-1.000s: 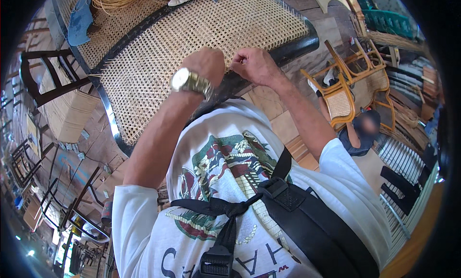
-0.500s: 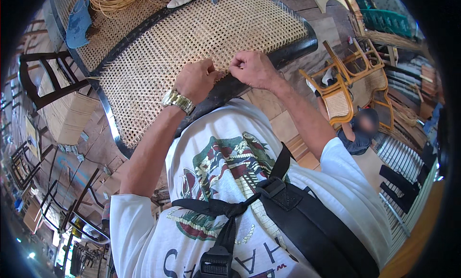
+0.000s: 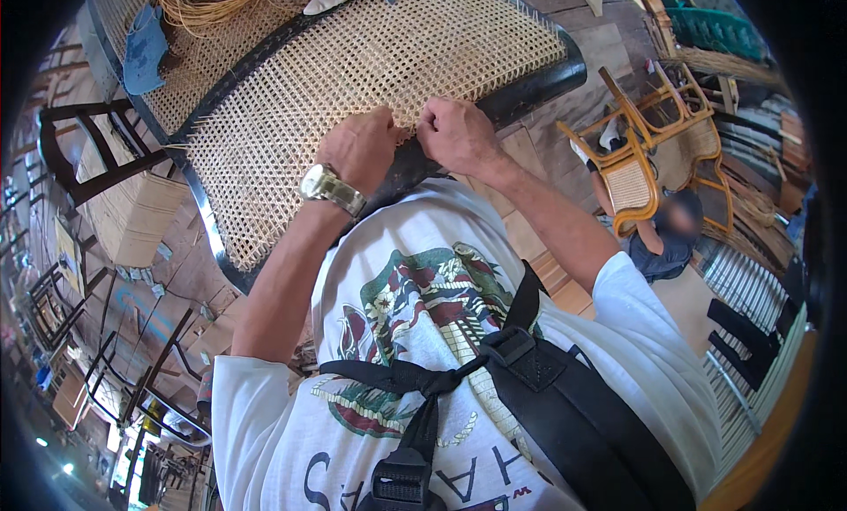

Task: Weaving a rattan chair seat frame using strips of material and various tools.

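Observation:
In front of me is a panel of woven cane webbing (image 3: 291, 114) set in a black wooden frame (image 3: 538, 81). Both my hands are at its near edge, a small gap apart. My left hand (image 3: 357, 149), with a metal watch on the wrist, has its fingers pinched together over the weave. To its right, my right hand (image 3: 459, 134) is closed too, with the fingers curled against the edge by the dark rail. Whatever the fingertips grip is too small and covered to make out. Loose cane ends stick up along the panel's borders.
A coil of cane strands (image 3: 207, 4), a blue piece of material (image 3: 146, 48) and a white object (image 3: 326, 0) lie at the far side. A dark chair frame (image 3: 88, 149) and cardboard box (image 3: 132, 207) stand left. At right, a person (image 3: 666, 238) is beside yellow-brown cane chairs (image 3: 635, 180).
My right hand has shifted slightly left, and its fingers have curled in more tightly. My left hand stays at nearly the same spot on the edge. The whole view has shifted a little.

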The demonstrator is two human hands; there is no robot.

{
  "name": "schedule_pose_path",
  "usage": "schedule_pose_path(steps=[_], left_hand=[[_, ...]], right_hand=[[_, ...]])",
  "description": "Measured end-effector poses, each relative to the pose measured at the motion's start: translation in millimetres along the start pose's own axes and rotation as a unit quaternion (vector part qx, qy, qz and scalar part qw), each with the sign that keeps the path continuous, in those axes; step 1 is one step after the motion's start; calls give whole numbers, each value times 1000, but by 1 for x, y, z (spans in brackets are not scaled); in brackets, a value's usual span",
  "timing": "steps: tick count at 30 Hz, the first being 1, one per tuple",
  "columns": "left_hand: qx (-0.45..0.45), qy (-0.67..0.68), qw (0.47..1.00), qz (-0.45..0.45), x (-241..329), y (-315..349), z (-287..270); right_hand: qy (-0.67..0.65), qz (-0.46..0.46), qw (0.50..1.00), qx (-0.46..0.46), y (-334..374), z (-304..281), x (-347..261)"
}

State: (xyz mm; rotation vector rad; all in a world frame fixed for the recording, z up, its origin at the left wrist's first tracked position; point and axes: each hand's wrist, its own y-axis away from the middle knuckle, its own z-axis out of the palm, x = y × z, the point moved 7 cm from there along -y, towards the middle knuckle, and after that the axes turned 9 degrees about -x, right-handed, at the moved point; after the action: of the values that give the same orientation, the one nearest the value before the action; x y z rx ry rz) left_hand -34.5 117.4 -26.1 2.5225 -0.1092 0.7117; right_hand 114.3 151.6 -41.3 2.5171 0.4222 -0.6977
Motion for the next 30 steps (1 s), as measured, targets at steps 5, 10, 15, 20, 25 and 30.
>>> schedule_pose_path(steps=[5, 10, 15, 20, 25, 30], left_hand=[[-3, -17, 1000, -10, 4, 9, 0], [-11, -19, 999, -39, 7, 10, -22], [-25, -45, 998, -19, 7, 4, -13], [-52, -109, 992, -37, 18, -2, -10], [-53, -181, 982, -2, 26, -12, -19], [-74, -128, 989, -10, 15, -14, -26]], right_hand=[[5, -33, 999, -27, -5, -7, -7], [-36, -62, 991, -116, -17, -11, 7], [17, -94, 987, -131, -26, -15, 10], [-32, -108, 978, -173, -26, -13, 12], [-60, -117, 978, -163, -21, -18, -1], [23, -117, 989, -88, -20, -3, 4]])
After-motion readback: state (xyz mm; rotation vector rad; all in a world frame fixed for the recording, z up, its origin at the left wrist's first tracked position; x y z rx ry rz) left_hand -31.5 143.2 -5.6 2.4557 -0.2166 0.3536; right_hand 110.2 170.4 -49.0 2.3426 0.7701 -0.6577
